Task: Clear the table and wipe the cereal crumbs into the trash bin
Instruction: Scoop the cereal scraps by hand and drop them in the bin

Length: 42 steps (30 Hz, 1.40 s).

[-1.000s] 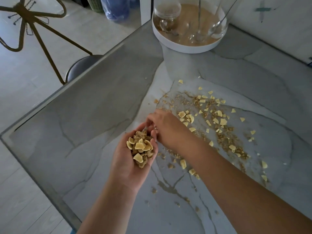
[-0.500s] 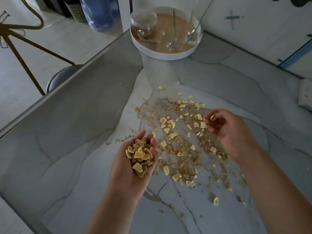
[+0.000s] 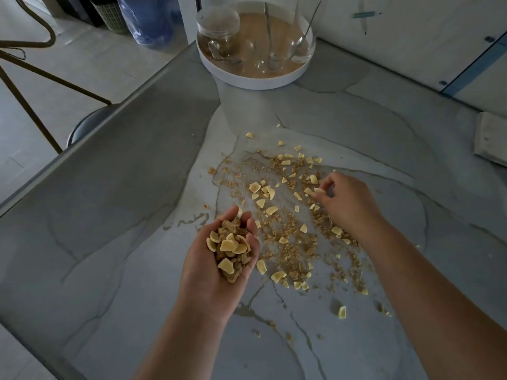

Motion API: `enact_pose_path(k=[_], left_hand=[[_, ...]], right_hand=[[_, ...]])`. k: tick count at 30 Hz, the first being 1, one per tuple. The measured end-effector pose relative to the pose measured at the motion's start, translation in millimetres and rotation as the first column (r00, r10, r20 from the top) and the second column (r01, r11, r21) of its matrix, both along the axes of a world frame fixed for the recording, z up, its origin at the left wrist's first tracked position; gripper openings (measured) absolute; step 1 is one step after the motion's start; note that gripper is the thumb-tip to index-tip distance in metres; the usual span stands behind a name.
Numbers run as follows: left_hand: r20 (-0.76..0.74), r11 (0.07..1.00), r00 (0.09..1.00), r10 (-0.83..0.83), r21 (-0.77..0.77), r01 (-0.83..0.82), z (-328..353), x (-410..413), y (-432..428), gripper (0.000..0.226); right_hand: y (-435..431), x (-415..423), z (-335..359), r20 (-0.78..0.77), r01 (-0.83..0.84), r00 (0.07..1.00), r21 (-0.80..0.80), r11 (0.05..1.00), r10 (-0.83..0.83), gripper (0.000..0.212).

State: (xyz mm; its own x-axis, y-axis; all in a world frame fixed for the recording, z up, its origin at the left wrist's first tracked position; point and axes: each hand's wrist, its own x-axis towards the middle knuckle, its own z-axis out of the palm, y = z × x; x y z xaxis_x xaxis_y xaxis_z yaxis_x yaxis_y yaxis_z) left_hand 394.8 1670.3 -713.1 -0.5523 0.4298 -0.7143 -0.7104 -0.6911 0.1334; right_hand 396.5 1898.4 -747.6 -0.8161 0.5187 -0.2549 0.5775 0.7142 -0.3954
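- The table (image 3: 115, 242) is a grey marble-look slab filling most of the view; its near edge and right side run out of the picture, so you can't see how far it goes.
- A chair (image 3: 87, 127) sits off the left edge, mostly hidden under the tabletop, with only a bit of dark seat and thin metal legs showing.
- A round white tray (image 3: 255, 78) stands at the far end with a glass jar (image 3: 219, 31) and some spoons in it. The top is cut off and the glassware is hard to make out.
- A pale cloth (image 3: 491, 138) lies at the right edge, half out of the picture.
- The cereal crumbs (image 3: 290, 237) are scattered mid-table between the two hands: yellow flakes plus fine brown bits.
- The left hand (image 3: 219, 264) is palm up, cupped half closed around a heap of cereal (image 3: 230, 248), held just above the table beside the spill.
- The right hand (image 3: 348, 204) is down on the far side of the spill, fingertips (image 3: 319, 194) pinched together on a flake or two. What's under the palm is hidden.
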Motion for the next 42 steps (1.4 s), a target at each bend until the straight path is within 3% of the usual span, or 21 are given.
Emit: enact_pose_path(k=[4,6,7,9,10,11,13,15,18,22,23,25,26,27,28,31,38,40,42], left_hand=[[-0.007,1.000,1.000,-0.002,-0.002,0.002,-0.7,2.3,-2.6,0.027],[-0.009,1.000,1.000,-0.002,0.004,0.002,-1.5,3.2,-5.4,0.026],[-0.009,1.000,1.000,-0.003,0.010,0.003,-1.8,3.9,-6.8,0.026],[-0.004,1.000,1.000,-0.002,0.026,0.002,-1.8,5.6,-9.1,0.024],[-0.001,1.000,1.000,0.000,0.030,0.000,-1.2,6.9,-10.7,0.023],[-0.001,1.000,1.000,0.000,0.030,0.000,-0.4,8.0,-12.0,0.023],[-0.002,1.000,1.000,-0.011,0.026,0.011,1.7,10.1,-14.7,0.024],[0.000,1.000,1.000,-0.023,0.021,0.023,3.0,12.5,-17.0,0.024],[-0.002,0.999,1.000,-0.029,0.021,0.029,2.0,16.6,-18.0,0.025],[0.001,0.998,0.999,-0.054,0.026,0.054,5.9,24.9,-12.5,0.024],[0.004,0.998,0.998,-0.063,0.030,0.063,7.3,27.5,-10.8,0.023],[0.016,0.995,0.996,-0.089,0.039,0.088,9.3,33.8,-6.4,0.022],[0.024,0.994,0.994,-0.102,0.043,0.101,9.6,37.7,-3.8,0.021],[0.027,0.992,0.993,-0.116,0.047,0.114,8.2,42.5,-1.3,0.020],[0.026,0.991,0.992,-0.127,0.055,0.125,5.9,46.7,0.1,0.019],[0.012,0.984,0.987,-0.160,0.086,0.158,0.6,62.9,6.7,0.015],[0.003,0.986,0.987,-0.159,0.061,0.158,-3.9,110.5,27.5,0.020],[-0.020,0.985,0.986,-0.168,0.048,0.169,-2.0,130.5,36.0,0.018],[-0.044,0.980,0.980,-0.192,0.051,0.195,0.0,156.0,45.9,0.019]], right_hand=[[-1.9,-1.2,8.8,-0.022,0.058,0.998,-0.191,0.980,-0.063,0.017],[-4.9,1.3,19.4,-0.046,0.120,0.986,-0.471,0.874,-0.160,0.015],[-7.4,4.7,27.2,-0.055,0.125,0.974,-0.680,0.722,-0.220,0.016],[-9.8,15.6,39.2,-0.040,0.047,0.940,-0.969,0.245,-0.340,0.018],[-12.5,23.3,46.6,-0.017,-0.002,0.929,-0.999,0.041,-0.371,0.014],[-15.3,31.1,54.0,-0.006,-0.044,0.923,-0.995,-0.091,-0.385,0.010],[-20.0,45.7,66.6,-0.022,-0.117,0.916,-0.970,-0.214,-0.401,0.006],[-21.4,57.7,74.7,-0.037,-0.152,0.907,-0.957,-0.246,-0.419,0.009],[-17.0,66.5,73.2,-0.004,-0.090,0.881,-0.983,-0.160,-0.474,0.023],[-16.2,82.6,58.2,0.068,0.199,0.798,-0.968,0.155,-0.598,0.043],[-18.4,90.7,54.7,0.026,0.271,0.809,-0.903,0.334,-0.587,0.045],[-25.7,113.4,47.1,-0.069,0.301,0.916,-0.530,0.793,-0.395,0.048],[-30.9,126.8,41.2,-0.062,0.242,0.960,-0.295,0.924,-0.272,0.046],[-37.8,140.0,35.0,-0.009,0.176,0.984,-0.114,0.978,-0.178,0.043],[-46.3,150.2,29.2,0.060,0.117,0.991,-0.014,0.993,-0.116,0.040],[-67.3,176.8,10.5,0.196,0.031,0.980,0.006,1.000,-0.031,0.034],[-68.5,205.9,-8.1,-0.046,-0.033,0.998,0.026,0.999,0.035,0.019],[-66.6,216.0,-9.5,-0.158,-0.003,0.987,-0.089,0.996,-0.011,0.017],[-60.8,229.7,-3.5,-0.260,0.119,0.942,-0.333,0.935,-0.213,0.019]])
